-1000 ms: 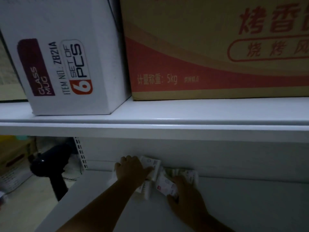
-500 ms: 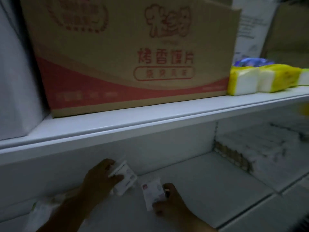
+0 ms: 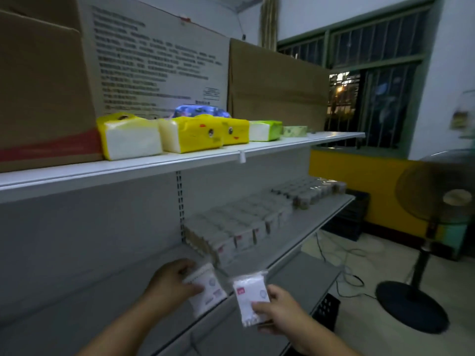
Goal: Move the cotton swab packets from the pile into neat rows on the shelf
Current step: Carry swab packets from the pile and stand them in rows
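My left hand (image 3: 171, 285) grips a white cotton swab packet (image 3: 208, 291) above the grey middle shelf (image 3: 303, 227). My right hand (image 3: 279, 310) pinches a second packet (image 3: 249, 291) with a small red label, held just off the shelf's front edge. Farther right along the shelf, rows of swab packets (image 3: 241, 227) stand upright against the back panel. The pile the packets came from is out of view.
The upper shelf (image 3: 154, 163) carries a large cardboard box (image 3: 43, 93) and yellow and green tissue packs (image 3: 190, 133). A standing fan (image 3: 434, 227) is on the floor at right, with cables and a black crate (image 3: 326, 309) below the shelves.
Both hands lifted a packet each from the pile at the left of the shelf and carried them right. The view swung right to the rows.
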Action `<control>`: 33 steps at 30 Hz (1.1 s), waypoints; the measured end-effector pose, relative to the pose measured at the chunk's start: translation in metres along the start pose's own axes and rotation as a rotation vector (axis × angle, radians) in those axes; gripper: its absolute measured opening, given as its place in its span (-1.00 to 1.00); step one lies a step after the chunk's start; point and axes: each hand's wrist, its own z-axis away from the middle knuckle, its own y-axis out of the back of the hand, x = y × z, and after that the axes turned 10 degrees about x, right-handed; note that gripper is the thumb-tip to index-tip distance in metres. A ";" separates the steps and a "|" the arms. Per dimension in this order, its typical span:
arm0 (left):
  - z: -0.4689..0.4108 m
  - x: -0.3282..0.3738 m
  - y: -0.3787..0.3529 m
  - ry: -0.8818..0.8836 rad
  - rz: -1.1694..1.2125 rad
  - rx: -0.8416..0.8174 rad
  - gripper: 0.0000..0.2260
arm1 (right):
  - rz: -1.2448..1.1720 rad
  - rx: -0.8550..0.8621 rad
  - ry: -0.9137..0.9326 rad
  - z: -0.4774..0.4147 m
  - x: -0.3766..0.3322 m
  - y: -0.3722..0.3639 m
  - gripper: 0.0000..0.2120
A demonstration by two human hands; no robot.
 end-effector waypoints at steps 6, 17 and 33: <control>-0.017 0.026 -0.065 -0.010 -0.035 -0.068 -0.58 | -0.015 -0.006 -0.032 -0.031 0.000 0.063 -0.90; -0.078 0.007 -0.113 -0.076 -0.204 0.287 -0.58 | 0.068 0.036 0.133 -0.141 -0.017 0.056 -0.69; -0.097 -0.013 -0.163 -0.365 -0.498 0.651 -0.54 | 0.900 0.039 1.528 -0.265 -0.021 0.033 -0.31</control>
